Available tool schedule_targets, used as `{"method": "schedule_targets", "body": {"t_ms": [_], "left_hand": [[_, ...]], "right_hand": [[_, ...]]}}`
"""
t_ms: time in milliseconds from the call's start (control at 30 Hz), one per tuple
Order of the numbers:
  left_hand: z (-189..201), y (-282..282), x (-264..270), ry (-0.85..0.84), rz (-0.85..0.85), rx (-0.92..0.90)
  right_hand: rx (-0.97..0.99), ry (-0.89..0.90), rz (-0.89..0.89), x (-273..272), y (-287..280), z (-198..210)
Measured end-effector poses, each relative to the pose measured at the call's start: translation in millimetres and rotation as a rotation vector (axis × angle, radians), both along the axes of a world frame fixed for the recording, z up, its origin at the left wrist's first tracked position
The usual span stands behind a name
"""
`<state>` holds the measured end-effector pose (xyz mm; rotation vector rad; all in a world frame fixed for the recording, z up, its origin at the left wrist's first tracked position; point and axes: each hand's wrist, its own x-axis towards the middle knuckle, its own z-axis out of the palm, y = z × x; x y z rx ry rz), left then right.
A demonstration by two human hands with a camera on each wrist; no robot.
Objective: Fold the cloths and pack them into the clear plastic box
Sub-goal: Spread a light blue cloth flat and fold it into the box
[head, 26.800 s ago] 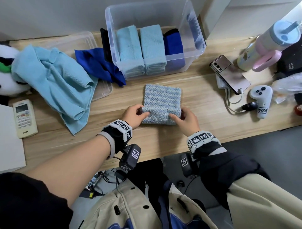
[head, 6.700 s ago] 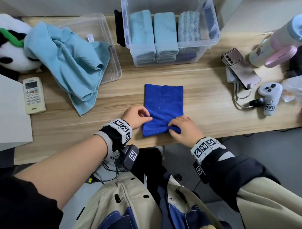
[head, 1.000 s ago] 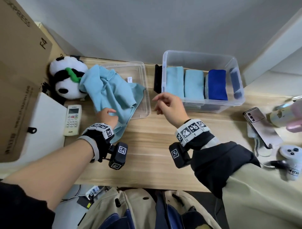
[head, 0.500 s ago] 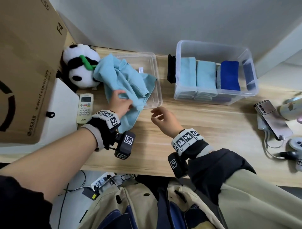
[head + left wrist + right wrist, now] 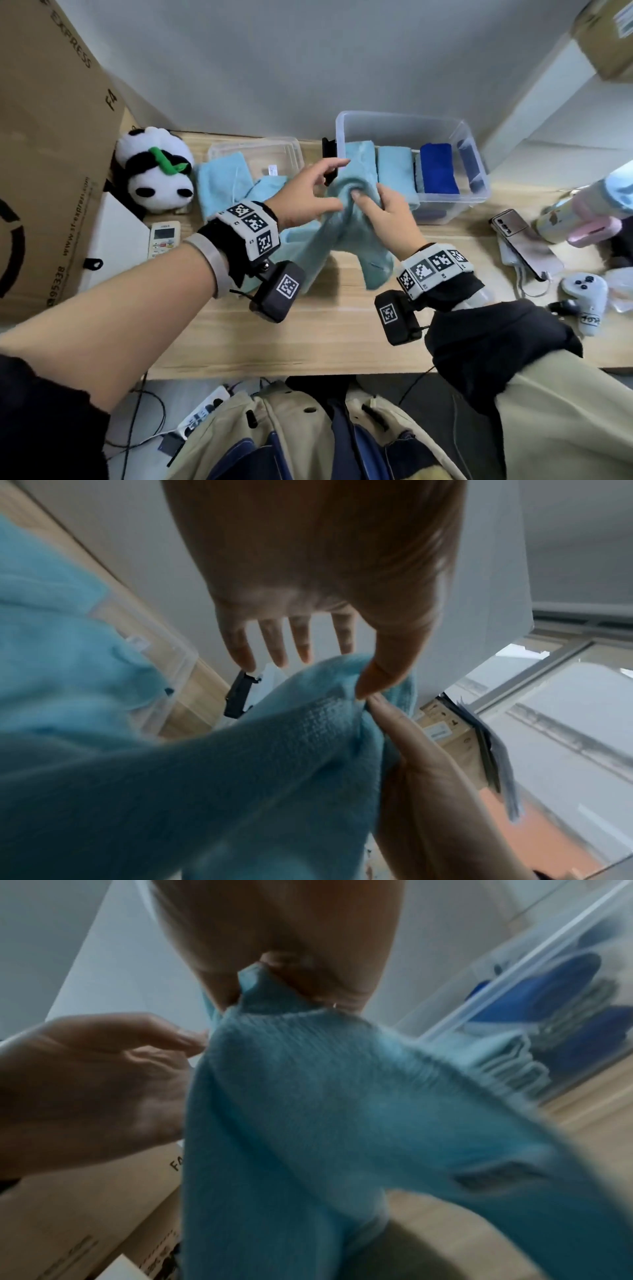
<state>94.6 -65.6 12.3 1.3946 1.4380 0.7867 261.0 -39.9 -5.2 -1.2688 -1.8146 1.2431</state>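
A light blue cloth (image 5: 346,219) hangs above the wooden table (image 5: 308,342), in front of the clear plastic box (image 5: 404,118). My right hand (image 5: 363,198) pinches its upper edge, seen close in the right wrist view (image 5: 274,969). My left hand (image 5: 329,185) is beside it with fingers straight and only the thumb touching the cloth (image 5: 240,777). Inside the box stand folded light blue cloths (image 5: 394,168) and a dark blue one (image 5: 438,168). Another light blue cloth (image 5: 222,181) lies on the clear lid (image 5: 257,150) at the left.
A panda plush (image 5: 154,171), a remote (image 5: 164,236) and a big cardboard box (image 5: 51,137) sit at the left. A phone (image 5: 524,240), a white controller (image 5: 585,301) and a bottle (image 5: 575,216) lie at the right.
My left hand drew a light blue cloth off the pile and carried it up and right. My right hand came in and pinched it; the left fingers have straightened.
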Motion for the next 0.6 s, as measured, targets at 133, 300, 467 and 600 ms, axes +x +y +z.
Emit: {"method": "schedule_targets", "body": {"t_ms": [133, 300, 467, 600], "left_hand": [[19.5, 11.0, 21.1, -0.179, -0.082, -0.150], [24.3, 16.2, 46.6, -0.138, -0.138, -0.251], [16.1, 16.6, 68.8, -0.169, -0.192, -0.457], [10.0, 23.2, 85.2, -0.232, -0.194, -0.456]], "right_hand": [[-0.017, 0.027, 0.114, 23.5, -2.6, 17.5], [-0.070, 0.101, 0.076, 51.7, -19.3, 26.4], [-0.151, 0.149, 0.081, 75.8, -24.1, 36.3], [-0.165, 0.128, 0.072, 91.3, -19.7, 43.9]]}}
